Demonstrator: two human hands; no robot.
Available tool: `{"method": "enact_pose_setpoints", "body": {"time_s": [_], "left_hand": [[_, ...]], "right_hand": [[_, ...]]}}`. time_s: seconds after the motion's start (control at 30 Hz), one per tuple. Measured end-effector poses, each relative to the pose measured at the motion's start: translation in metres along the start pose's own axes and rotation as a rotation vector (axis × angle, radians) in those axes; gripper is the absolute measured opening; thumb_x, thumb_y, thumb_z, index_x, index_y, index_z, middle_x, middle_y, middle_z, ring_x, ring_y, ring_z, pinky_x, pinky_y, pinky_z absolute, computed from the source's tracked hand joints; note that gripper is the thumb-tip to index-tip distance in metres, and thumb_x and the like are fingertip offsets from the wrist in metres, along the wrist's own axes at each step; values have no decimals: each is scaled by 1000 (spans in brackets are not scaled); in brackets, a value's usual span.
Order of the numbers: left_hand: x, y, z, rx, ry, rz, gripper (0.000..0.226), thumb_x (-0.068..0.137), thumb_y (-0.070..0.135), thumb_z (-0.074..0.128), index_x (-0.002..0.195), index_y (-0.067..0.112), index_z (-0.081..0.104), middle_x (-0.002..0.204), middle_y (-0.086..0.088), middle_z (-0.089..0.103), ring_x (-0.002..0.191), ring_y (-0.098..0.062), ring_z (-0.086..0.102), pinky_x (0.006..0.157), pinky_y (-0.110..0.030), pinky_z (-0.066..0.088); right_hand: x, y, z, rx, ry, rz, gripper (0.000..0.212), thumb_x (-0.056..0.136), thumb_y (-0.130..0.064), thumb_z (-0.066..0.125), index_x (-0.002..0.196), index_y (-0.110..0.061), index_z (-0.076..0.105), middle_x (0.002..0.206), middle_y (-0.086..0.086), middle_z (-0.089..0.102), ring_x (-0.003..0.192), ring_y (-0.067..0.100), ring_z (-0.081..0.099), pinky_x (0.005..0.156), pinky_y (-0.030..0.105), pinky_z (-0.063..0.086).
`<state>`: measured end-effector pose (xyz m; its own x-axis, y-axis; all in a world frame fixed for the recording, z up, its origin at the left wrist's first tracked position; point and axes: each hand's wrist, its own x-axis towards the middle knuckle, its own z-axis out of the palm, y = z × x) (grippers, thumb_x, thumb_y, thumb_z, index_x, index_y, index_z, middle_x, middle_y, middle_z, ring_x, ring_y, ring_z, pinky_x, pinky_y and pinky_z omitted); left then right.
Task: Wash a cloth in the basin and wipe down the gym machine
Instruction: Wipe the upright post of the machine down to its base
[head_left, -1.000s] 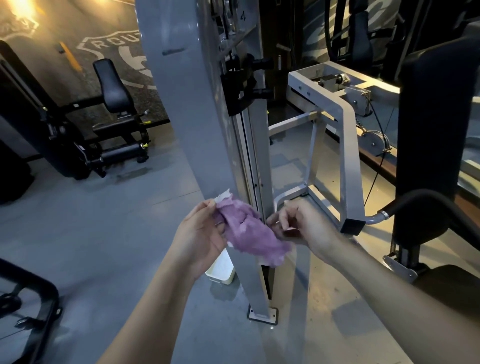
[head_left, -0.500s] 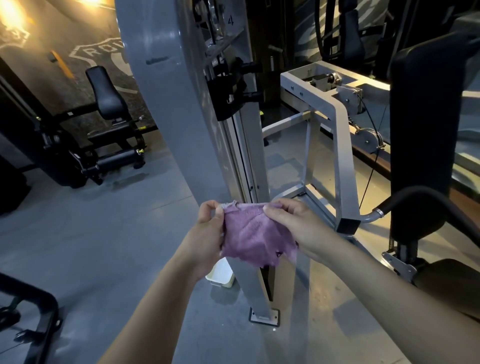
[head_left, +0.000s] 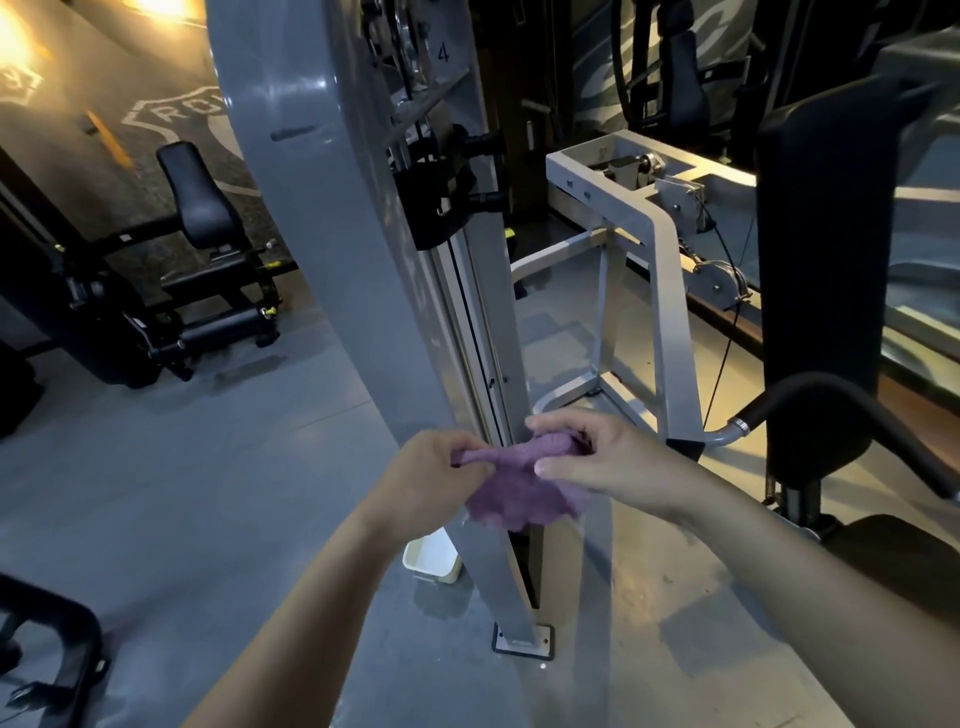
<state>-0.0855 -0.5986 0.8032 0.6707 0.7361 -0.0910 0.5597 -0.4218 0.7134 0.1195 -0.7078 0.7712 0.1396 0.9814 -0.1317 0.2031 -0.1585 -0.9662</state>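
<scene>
Since half a second ago the cloth (head_left: 519, 488) has been gathered from a spread sheet into a bunch. One grey gym machine (head_left: 332, 218), one white basin (head_left: 431, 558) beside its foot, one purple cloth, pinched by left hand (head_left: 431, 478) and right hand (head_left: 597, 457).

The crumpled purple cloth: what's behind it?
Behind the crumpled purple cloth, held by both hands, stands the tall grey metal machine column. The stretch of column directly behind it is covered.

A gym: a grey cable machine (head_left: 332, 260) at twelve o'clock, a black padded bench (head_left: 197, 202) at ten o'clock.
</scene>
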Motion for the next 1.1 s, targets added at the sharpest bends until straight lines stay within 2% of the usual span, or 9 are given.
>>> {"method": "enact_pose_setpoints", "body": {"time_s": [0.13, 0.23, 0.3, 0.47, 0.6, 0.67, 0.77, 0.9, 1.1], "left_hand": [[4, -1, -5, -112, 77, 21, 28, 93, 13, 59, 68, 11, 72, 79, -8, 64, 67, -17, 54, 61, -29, 40], [2, -1, 0, -451, 13, -88, 29, 97, 15, 52, 86, 1, 74, 79, -16, 67, 71, -18, 56, 70, -30, 41], [4, -6, 6, -696, -14, -140, 33, 94, 22, 55, 103, -5, 73, 86, -25, 65, 77, -30, 56, 71, -39, 40], [5, -8, 13, -1038, -27, -182, 29, 101, 19, 56, 110, -4, 71, 103, -23, 65, 87, -32, 60, 72, -37, 49], [6, -15, 11, -1187, -89, -182, 45, 99, 21, 57, 133, -9, 58, 134, -28, 60, 116, -37, 57, 101, -50, 46], [5, -18, 9, -1242, -168, -159, 51, 98, 21, 53, 138, -11, 52, 141, -31, 55, 123, -42, 55, 106, -55, 44], [3, -23, 9, -1090, -100, -142, 32, 92, 13, 60, 118, -5, 65, 111, -22, 69, 98, -33, 66, 82, -38, 60], [6, -36, 17, -653, 212, -266, 9, 97, 7, 63, 101, 8, 71, 94, -10, 70, 84, -19, 68, 86, -38, 61], [13, -61, 7, -426, 494, -345, 12, 90, 21, 61, 101, 24, 63, 91, 2, 69, 85, -22, 68, 86, -47, 57]], "right_hand": [[0, 1, -6, -274, 152, -35, 13, 91, -35, 75, 84, -25, 74, 109, -8, 57, 99, 8, 61, 89, 26, 51], [-2, -3, -7, 21, 129, -28, 25, 100, -31, 65, 84, -12, 70, 119, -10, 59, 106, 11, 61, 83, 20, 43], [-3, -6, -4, 277, 65, 14, 24, 105, -26, 57, 98, -4, 66, 94, 2, 64, 83, 25, 56, 74, 32, 42], [8, -1, 10, 121, 332, -2, 19, 103, -25, 58, 112, -41, 56, 111, 1, 66, 81, 28, 72, 79, 51, 63], [3, 4, 15, -90, 219, -170, 23, 96, -51, 60, 109, -35, 70, 125, -14, 52, 116, -6, 55, 100, 16, 44], [2, 5, 20, -208, 108, -166, 33, 88, -57, 67, 113, -34, 67, 127, -18, 46, 117, -15, 47, 92, 1, 36], [11, 12, 24, -189, 171, -195, 15, 95, -36, 70, 100, -21, 71, 112, -9, 59, 102, -2, 59, 86, 12, 43], [20, 27, 27, 58, 204, -40, 19, 98, -36, 66, 95, -18, 71, 90, 7, 71, 83, 17, 69, 77, 35, 55], [55, 79, 44, 161, 430, 185, 22, 88, -23, 72, 79, -10, 56, 69, 3, 59, 64, 13, 58, 61, 24, 45]]}}
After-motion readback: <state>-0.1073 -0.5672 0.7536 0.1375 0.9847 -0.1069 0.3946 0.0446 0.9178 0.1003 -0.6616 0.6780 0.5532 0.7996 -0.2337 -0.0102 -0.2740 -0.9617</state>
